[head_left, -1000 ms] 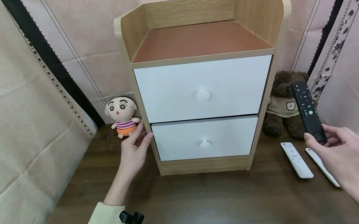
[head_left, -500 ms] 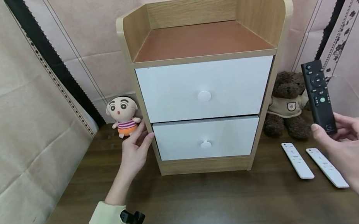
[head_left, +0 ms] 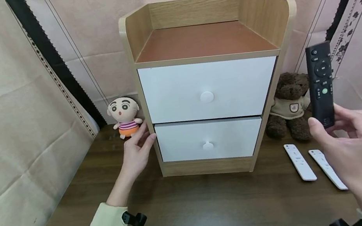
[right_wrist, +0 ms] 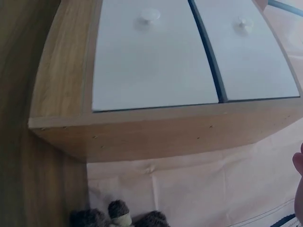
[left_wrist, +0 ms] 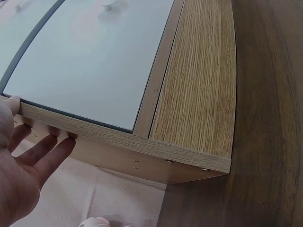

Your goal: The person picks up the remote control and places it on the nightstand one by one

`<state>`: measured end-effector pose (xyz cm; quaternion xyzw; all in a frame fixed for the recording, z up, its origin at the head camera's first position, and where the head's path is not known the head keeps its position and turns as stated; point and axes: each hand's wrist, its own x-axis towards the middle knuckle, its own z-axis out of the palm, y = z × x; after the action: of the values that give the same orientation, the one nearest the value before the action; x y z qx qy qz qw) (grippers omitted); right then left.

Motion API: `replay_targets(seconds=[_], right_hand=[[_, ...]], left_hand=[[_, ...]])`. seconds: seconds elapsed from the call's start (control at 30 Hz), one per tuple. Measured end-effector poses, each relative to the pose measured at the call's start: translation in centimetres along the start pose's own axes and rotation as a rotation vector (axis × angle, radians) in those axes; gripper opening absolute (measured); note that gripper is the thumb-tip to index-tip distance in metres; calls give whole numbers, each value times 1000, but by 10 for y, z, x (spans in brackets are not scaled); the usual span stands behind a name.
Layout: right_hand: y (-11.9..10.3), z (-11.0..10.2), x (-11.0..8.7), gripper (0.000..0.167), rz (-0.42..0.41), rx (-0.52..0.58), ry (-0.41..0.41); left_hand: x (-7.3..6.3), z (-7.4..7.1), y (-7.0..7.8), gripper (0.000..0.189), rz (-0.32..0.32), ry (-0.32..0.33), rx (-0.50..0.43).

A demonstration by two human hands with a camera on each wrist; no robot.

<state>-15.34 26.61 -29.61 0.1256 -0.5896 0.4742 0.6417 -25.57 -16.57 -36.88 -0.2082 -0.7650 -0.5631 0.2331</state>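
My right hand (head_left: 354, 141) pinches the lower end of a black remote control (head_left: 322, 84), held upright with its buttons facing me. It hangs in the air to the right of a small wooden cabinet (head_left: 207, 167) with two white drawer fronts. My left hand (head_left: 135, 152) touches the cabinet's left side. In the left wrist view, the thumb lies at the front edge while the other fingers (left_wrist: 54, 156) stay fairly straight against the side panel. Two white remotes lie on the table below my right hand: one remote (head_left: 300, 162) fully visible, the other (head_left: 326, 169) partly covered by the hand.
A cartoon boy figure (head_left: 124, 116) sits left of the cabinet, close to my left hand. On the right, a brown teddy bear (head_left: 287, 108) sits behind the white remotes. Pale cloth (head_left: 18, 115) surrounds the dark wooden table (head_left: 196, 209). Both drawers have round white knobs.
My right hand has lifted the black remote control higher and turned it more upright, first moving right, then slightly back left. The left hand stays at the cabinet's side.
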Motion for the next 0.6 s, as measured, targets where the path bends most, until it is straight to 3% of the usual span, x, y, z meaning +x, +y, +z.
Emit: replay_targets(seconds=[0.37,0.6], right_hand=[[-10,37,5,33,-14,87,-2],[-22,64,15,35,-39,63,-36]], left_hand=[[1,-1,0,52,-20,-10,-6],[0,-2,1,52,-27,-16,0]])
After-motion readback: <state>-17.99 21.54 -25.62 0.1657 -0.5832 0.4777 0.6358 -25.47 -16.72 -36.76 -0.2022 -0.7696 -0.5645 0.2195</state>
